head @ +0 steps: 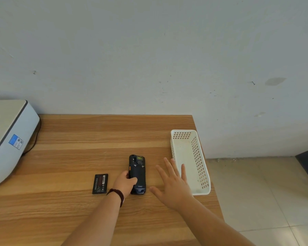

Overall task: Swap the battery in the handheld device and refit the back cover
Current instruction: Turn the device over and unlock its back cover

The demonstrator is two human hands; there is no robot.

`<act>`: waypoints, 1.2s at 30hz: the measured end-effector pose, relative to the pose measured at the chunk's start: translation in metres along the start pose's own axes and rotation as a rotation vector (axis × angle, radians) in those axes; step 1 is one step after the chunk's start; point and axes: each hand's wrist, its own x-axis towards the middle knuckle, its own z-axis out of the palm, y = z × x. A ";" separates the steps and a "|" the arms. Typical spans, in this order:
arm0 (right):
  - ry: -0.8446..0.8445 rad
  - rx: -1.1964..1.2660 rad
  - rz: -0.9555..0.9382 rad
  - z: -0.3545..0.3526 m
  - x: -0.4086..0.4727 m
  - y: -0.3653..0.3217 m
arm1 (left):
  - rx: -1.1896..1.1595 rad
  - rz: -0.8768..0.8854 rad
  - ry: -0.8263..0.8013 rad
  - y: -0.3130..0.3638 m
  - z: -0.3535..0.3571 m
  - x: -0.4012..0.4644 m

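A black handheld device [138, 170] lies back side up on the wooden table [78, 157], its back cover on. My left hand [125, 183], with a dark bead bracelet on the wrist, grips the device's lower left side with the thumb across its back. A flat black battery [100, 183] with a printed label lies loose on the table, just left of that hand. My right hand [172, 183] hovers with fingers spread to the right of the device, touching nothing.
A white perforated plastic basket [201, 157] stands empty at the table's right edge, just beyond my right hand. A white and grey machine [9, 139] with a blue sticker and a dark cable fills the far left. Tiled floor lies past the right edge.
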 end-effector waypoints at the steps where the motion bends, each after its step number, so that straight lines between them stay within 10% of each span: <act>1: -0.001 -0.002 0.001 0.000 0.000 0.000 | 0.034 0.015 0.011 0.000 0.002 0.000; 22: 0.030 0.031 0.004 -0.001 0.009 -0.008 | 0.872 0.350 0.213 -0.001 0.010 -0.008; 36: 0.015 0.018 -0.001 0.002 0.010 -0.009 | 1.260 0.507 -0.016 -0.014 0.006 -0.015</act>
